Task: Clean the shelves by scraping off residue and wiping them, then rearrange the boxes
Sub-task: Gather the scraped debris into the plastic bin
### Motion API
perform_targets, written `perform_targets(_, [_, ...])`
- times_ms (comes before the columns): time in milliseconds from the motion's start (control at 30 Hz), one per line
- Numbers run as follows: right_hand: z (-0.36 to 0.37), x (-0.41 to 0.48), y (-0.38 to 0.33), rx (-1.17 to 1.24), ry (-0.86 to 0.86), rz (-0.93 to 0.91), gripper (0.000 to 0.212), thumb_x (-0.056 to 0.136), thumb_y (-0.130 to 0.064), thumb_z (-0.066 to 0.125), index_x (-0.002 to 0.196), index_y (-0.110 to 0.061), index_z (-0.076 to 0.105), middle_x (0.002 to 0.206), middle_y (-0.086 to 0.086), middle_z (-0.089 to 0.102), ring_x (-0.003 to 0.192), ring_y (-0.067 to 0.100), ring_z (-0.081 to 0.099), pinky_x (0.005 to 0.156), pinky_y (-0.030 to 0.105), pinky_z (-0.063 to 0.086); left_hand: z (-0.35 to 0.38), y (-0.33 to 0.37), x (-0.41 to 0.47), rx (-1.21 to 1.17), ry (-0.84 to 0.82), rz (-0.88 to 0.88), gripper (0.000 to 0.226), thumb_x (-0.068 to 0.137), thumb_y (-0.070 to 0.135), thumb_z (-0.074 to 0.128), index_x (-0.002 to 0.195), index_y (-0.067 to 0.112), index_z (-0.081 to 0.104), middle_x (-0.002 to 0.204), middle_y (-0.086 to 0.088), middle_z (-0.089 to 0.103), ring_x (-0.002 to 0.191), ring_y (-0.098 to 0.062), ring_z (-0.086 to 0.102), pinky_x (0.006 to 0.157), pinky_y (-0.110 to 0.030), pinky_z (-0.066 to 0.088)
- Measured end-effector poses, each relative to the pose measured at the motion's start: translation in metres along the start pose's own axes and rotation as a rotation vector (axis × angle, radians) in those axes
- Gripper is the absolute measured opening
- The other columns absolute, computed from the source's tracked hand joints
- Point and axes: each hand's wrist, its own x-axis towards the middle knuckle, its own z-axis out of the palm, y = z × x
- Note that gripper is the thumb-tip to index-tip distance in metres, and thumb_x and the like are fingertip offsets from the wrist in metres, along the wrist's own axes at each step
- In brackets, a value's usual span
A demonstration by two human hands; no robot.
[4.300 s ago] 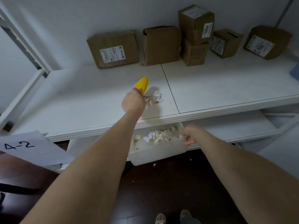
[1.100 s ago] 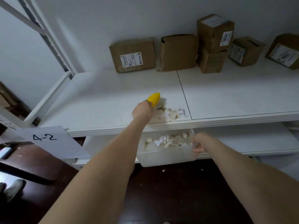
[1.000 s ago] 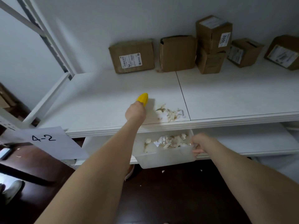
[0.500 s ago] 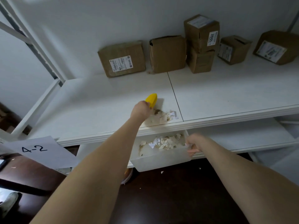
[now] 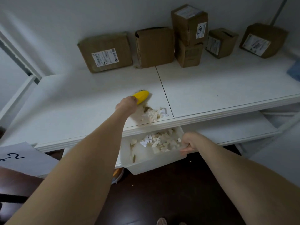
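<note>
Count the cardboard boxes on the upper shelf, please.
6, in a row at the back: labelled flat box leftmost, plain box next, 1002 box stacked on a lower box, small box, then end box far right. More may lie beyond the right edge.

Yellow scraper; brown boxes; white shelf.

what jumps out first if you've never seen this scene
The yellow scraper stands out, gripped in the left hand on the shelf, just behind a pale pile of residue near its front edge. Below that edge the right hand holds a white bin holding more scraps. Brown cardboard boxes line the back wall.
</note>
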Motion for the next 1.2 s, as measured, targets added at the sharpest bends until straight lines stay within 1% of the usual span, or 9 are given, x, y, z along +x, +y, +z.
perform_targets(167, [0.0,-0.01,0.006,0.046,-0.035,0.003,0.034,0.101,-0.001,0.038,0.13,0.014,0.044,0.134,0.031,0.048,0.123,0.041,0.051,0.069,0.021,0.058,0.005,-0.001,-0.013,0.016,-0.069,0.142,0.041,0.102,0.033,0.025,0.121,0.01,0.053,0.127,-0.016,0.055,0.114,-0.033,0.052,0.092,-0.037,0.041])
perform_targets(267, [-0.003,-0.022,0.01,0.115,-0.068,-0.075,0.036,0.1,0.004,0.035,0.135,0.01,0.041,0.138,0.028,0.046,0.126,0.036,0.049,0.055,0.023,0.056,0.007,0.001,-0.024,-0.014,-0.127,0.195,0.04,0.102,0.033,0.027,0.113,0.007,0.055,0.118,-0.016,0.059,0.107,-0.033,0.054,0.09,-0.037,0.041])
perform_targets(367, [-0.003,-0.036,0.009,0.139,-0.074,-0.134,0.04,0.095,0.008,0.037,0.134,0.007,0.043,0.132,0.024,0.053,0.117,0.034,0.057,0.066,0.032,0.057,0.01,0.003,-0.039,-0.054,-0.181,0.254,0.035,0.102,0.032,0.029,0.096,0.01,0.055,0.111,-0.018,0.062,0.102,-0.033,0.056,0.089,-0.037,0.042])
perform_targets(433, [-0.003,-0.039,0.007,0.045,-0.071,-0.194,0.04,0.096,0.007,0.036,0.135,0.007,0.042,0.132,0.025,0.052,0.117,0.034,0.058,0.048,0.029,0.055,0.01,0.007,-0.049,-0.07,-0.22,0.294,0.031,0.102,0.031,0.031,0.089,0.013,0.052,0.109,-0.018,0.062,0.102,-0.033,0.057,0.089,-0.037,0.042])
perform_targets(533, [-0.005,-0.048,0.009,0.008,-0.078,-0.049,0.04,0.101,-0.003,0.035,0.139,0.011,0.032,0.137,0.031,0.044,0.118,0.039,0.057,0.034,0.03,0.048,0.012,0.012,-0.064,-0.084,-0.257,0.342,0.032,0.103,0.029,0.03,0.09,0.01,0.052,0.108,-0.018,0.062,0.101,-0.032,0.058,0.09,-0.037,0.042])
perform_targets(833, [-0.008,-0.045,0.008,-0.064,-0.045,-0.044,0.039,0.102,-0.004,0.031,0.137,0.012,0.032,0.134,0.031,0.048,0.12,0.037,0.056,0.032,0.026,0.044,0.004,0.015,-0.078,-0.166,-0.212,0.359,0.035,0.102,0.028,0.033,0.076,0.01,0.046,0.083,-0.013,0.053,0.078,-0.025,0.047,0.069,-0.028,0.034])
perform_targets(1000, [-0.018,-0.044,0.016,0.003,-0.076,-0.06,0.039,0.103,-0.004,0.032,0.137,0.013,0.032,0.14,0.029,0.042,0.123,0.038,0.053,0.035,0.025,0.045,0.007,0.015,-0.047,-0.109,0.037,0.202,0.037,0.101,0.034,0.03,0.103,0.012,0.06,0.107,-0.015,0.064,0.099,-0.033,0.057,0.077,-0.034,0.041])
perform_targets(1100, [-0.022,-0.044,0.019,0.068,-0.089,-0.1,0.039,0.102,-0.001,0.033,0.138,0.013,0.033,0.14,0.03,0.043,0.099,0.039,0.067,0.034,0.024,0.045,0.01,0.021,-0.041,-0.067,-0.013,0.138,0.039,0.101,0.032,0.029,0.111,0.009,0.058,0.116,-0.017,0.06,0.107,-0.033,0.055,0.083,-0.034,0.042])
perform_targets(1200, [-0.023,-0.044,0.018,0.06,-0.04,-0.152,0.038,0.1,0.001,0.036,0.138,0.007,0.037,0.135,0.026,0.049,0.115,0.035,0.06,0.036,0.023,0.049,0.02,0.023,-0.047,-0.07,-0.098,0.185,0.042,0.101,0.034,0.028,0.11,0.007,0.058,0.119,-0.02,0.058,0.109,-0.035,0.054,0.091,-0.038,0.042])
